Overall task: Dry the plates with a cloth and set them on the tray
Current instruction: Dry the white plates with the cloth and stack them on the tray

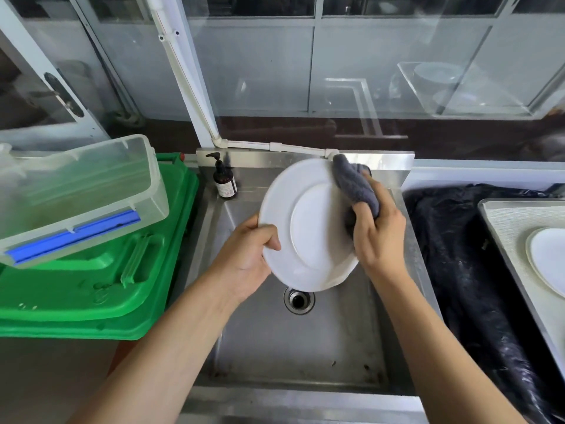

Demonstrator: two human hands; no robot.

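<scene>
Over the steel sink (293, 347), the left hand (244, 264) pinches the white plate (308, 228) by its rim, thumb curled on the face, tilting it. The right hand (379, 234) curls around a grey cloth (354, 185), pressing it against the plate's right edge. Glazed, stiff and breakable, probably slick when damp, the plate seems safest gripped at the rim. Another plate (547, 258) already lies on the tray (501, 221) to the right.

Head-worn camera looks forward and steeply down, close over a sink (293, 341).
</scene>
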